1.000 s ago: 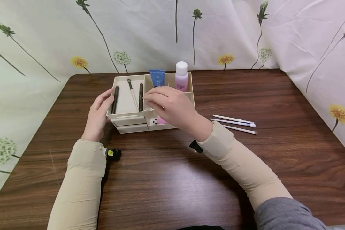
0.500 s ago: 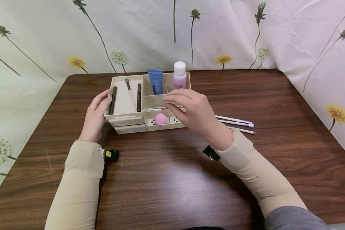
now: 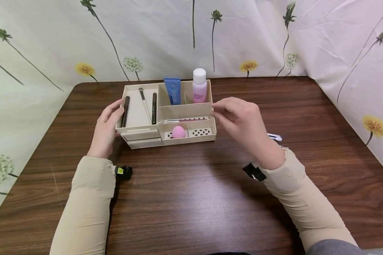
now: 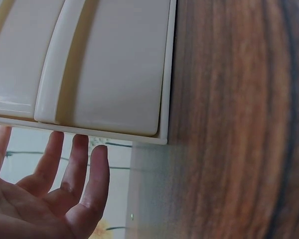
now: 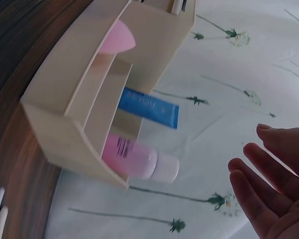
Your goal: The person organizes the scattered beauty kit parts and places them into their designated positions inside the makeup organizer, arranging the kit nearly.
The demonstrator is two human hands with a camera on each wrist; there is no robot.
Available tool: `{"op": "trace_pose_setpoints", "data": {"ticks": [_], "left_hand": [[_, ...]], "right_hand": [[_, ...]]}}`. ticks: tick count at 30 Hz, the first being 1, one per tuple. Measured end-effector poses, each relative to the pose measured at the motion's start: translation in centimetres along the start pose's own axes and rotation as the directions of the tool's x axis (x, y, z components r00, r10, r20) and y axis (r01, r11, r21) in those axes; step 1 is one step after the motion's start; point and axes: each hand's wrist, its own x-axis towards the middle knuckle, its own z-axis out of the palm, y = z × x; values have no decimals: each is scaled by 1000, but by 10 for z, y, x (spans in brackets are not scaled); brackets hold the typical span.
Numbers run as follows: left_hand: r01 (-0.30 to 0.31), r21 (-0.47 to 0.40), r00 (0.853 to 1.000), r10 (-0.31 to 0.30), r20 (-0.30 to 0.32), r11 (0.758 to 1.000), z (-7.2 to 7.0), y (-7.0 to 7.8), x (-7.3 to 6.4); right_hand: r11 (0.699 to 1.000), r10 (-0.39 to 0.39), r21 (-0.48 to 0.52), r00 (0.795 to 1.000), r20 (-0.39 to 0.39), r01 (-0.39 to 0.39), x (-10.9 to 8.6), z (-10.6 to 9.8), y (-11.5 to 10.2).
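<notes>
A cream makeup organizer sits on the table. My left hand is at its left side, with fingertips touching the side wall in the left wrist view. Just past the organizer's right end is my right hand, its fingers slightly bent and nothing held between them. Two dark pens, one by the left wall, and a makeup brush lie in the top tray. A slim pink-and-silver brush lies in the middle slot. A pink makeup sponge occupies a front compartment.
A blue squeeze tube and a pink bottle with a white cap stand in the back compartments. More makeup brushes lie on the table, mostly hidden behind the right hand. A flowered cloth hangs behind.
My right hand has moved right, from above the organizer's middle to beyond its right end, uncovering the slim brush, the sponge and the bottle. The left hand has stayed on the organizer's side.
</notes>
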Motion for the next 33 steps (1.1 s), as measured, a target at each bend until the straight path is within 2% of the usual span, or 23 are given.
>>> {"op": "trace_pose_setpoints", "data": {"ticks": [6, 11, 18, 23, 25, 27, 31, 33], "left_hand": [[-6, -38, 1000, 7, 11, 999, 0, -1, 0], [-3, -40, 1000, 4, 14, 999, 0, -1, 0], [-7, -37, 1000, 8, 15, 999, 0, -1, 1], [-18, -44, 1000, 19, 15, 999, 0, -1, 0], [-20, -47, 1000, 21, 17, 999, 0, 0, -1], [-20, -51, 1000, 21, 17, 998, 0, 0, -1], [-20, -53, 1000, 21, 19, 998, 0, 0, -2], [-19, -54, 1000, 20, 19, 998, 0, 0, -1]], "right_hand": [[995, 99, -37, 994, 36, -97, -8, -12, 8], [981, 190, -65, 979, 80, -185, -10, -22, 20], [935, 353, -99, 924, 150, -341, -12, -34, 37], [908, 414, -159, 886, 207, -387, -13, -38, 45], [891, 448, -193, 861, 242, -410, -13, -40, 49], [867, 495, -230, 820, 286, -443, -14, -41, 54], [805, 593, -300, 705, 388, -512, -16, -42, 64], [783, 621, -319, 655, 430, -534, -18, -41, 71]]}}
